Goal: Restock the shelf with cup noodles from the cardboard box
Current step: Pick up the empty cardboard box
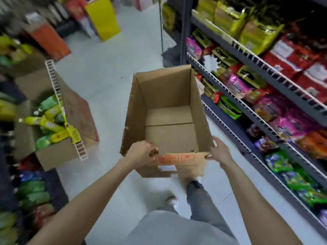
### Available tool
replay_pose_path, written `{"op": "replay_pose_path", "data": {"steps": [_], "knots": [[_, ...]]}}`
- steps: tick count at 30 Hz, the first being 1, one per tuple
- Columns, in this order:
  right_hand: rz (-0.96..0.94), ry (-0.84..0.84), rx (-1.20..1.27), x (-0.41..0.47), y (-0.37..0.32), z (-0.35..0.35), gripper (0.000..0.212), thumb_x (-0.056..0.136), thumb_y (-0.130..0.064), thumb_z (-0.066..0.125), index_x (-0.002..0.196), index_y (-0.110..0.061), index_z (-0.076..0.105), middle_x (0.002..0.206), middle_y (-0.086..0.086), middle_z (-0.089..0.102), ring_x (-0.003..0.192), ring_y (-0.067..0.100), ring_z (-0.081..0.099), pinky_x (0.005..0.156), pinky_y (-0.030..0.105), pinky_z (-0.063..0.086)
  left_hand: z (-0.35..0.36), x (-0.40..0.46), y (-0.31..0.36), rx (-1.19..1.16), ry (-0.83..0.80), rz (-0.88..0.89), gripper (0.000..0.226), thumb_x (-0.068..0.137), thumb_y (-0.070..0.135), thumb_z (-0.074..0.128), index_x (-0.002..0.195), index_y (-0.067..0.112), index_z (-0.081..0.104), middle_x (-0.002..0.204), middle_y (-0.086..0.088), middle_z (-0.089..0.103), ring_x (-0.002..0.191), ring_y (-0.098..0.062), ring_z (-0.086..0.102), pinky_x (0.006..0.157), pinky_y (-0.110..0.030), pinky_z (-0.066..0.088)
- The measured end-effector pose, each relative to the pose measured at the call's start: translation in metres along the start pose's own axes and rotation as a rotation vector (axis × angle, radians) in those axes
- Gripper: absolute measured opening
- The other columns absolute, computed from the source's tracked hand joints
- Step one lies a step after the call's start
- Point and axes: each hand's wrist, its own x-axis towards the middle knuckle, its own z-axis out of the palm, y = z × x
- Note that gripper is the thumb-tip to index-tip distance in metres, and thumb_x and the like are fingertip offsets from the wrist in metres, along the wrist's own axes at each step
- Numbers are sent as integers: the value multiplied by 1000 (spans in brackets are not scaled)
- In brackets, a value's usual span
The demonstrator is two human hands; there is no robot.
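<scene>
Left hand (pixel 143 151) curls over the near-left corner of the box (pixel 168 96), fingers hooked over the rim. Right hand (pixel 219 150) clamps the near-right corner, thumb on the near flap, fingers round the side wall. Box is carried off the floor (pixel 106 76), mid-aisle, just left of the shelf (pixel 235 82). Inside is bare bottom flaps; no cup noodles visible in it, and none I can pick out on the shelf. Judged: box looks emptied, restock probably done or nearly.

Risks: grip is on the near edge only, so the far end could sag or swing. The near flap folds outward and is torn at the edge; it could bend or rip under the thumb. The far-right corner sits near the shelf's wire rail, so a turn could clip it or knock packets off. Frame is motion-blurred and a second box (pixel 58 152) of green and yellow packs stands at the left, a trip hazard.

Box: brown corrugated card, matte, rectangular, ragged left rim, red print and white label on the near face. Shelf: dark metal, white wire fronts, glossy crinkly bags. Floor pale, smooth.
</scene>
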Motion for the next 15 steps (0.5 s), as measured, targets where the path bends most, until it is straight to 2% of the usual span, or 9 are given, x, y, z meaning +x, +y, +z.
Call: {"op": "replay_pose_path", "data": {"steps": [2, 4, 8, 10, 12, 14, 15], "knots": [[-26, 2, -30, 23, -23, -8, 45, 91, -6, 43, 127, -31, 52, 115, 5, 52, 70, 21, 65, 75, 46, 58, 1, 13, -2, -1, 9, -49, 27, 86, 42, 59, 110, 30, 64, 105, 6, 67, 95, -19, 62, 75, -29, 49], [-47, -10, -44, 45, -47, -18, 49, 89, 2, 40, 122, -33, 53, 113, 5, 52, 69, 17, 61, 77, 48, 58, 0, 31, -1, 7, 1, -99, 26, 89, 43, 53, 110, 31, 64, 101, 2, 69, 91, -22, 64, 70, -31, 49], [-139, -52, -49, 92, -98, -28, 47, 92, 2, 44, 129, -26, 51, 92, 2, 52, 69, 9, 57, 80, 47, 57, -19, 67, -2, 22, 31, -191, 30, 94, 32, 46, 121, 35, 59, 100, -2, 71, 88, -26, 66, 67, -31, 49], [-185, -92, -23, 120, -127, -28, 44, 94, -3, 46, 133, -24, 49, 99, 1, 51, 73, 8, 55, 78, 39, 57, -39, 89, -7, 39, 78, -233, 30, 95, 30, 44, 120, 34, 59, 97, -2, 71, 87, -25, 66, 63, -30, 45], [-216, -126, -84, 152, -157, -25, 40, 96, -15, 47, 135, -27, 45, 107, 2, 55, 80, 11, 56, 84, 41, 55, -62, 113, -18, 82, 96, -266, 28, 96, 29, 42, 118, 32, 58, 96, -2, 70, 86, -25, 66, 58, -27, 40], [-307, -148, -244, 184, -185, -16, 43, 97, -27, 49, 138, -26, 40, 122, 8, 57, 102, 23, 58, 95, 44, 47, -84, 140, -31, 116, 102, -301, 29, 96, 28, 41, 121, 34, 56, 98, -2, 70, 88, -26, 66, 58, -26, 35], [-410, -155, -343, 199, -197, -9, 47, 96, -30, 51, 141, -25, 38, 134, 9, 51, 118, 27, 51, 100, 41, 41, -95, 153, -39, 122, 101, -313, 30, 97, 29, 40, 123, 36, 54, 100, -2, 70, 90, -26, 65, 60, -27, 36]]}}
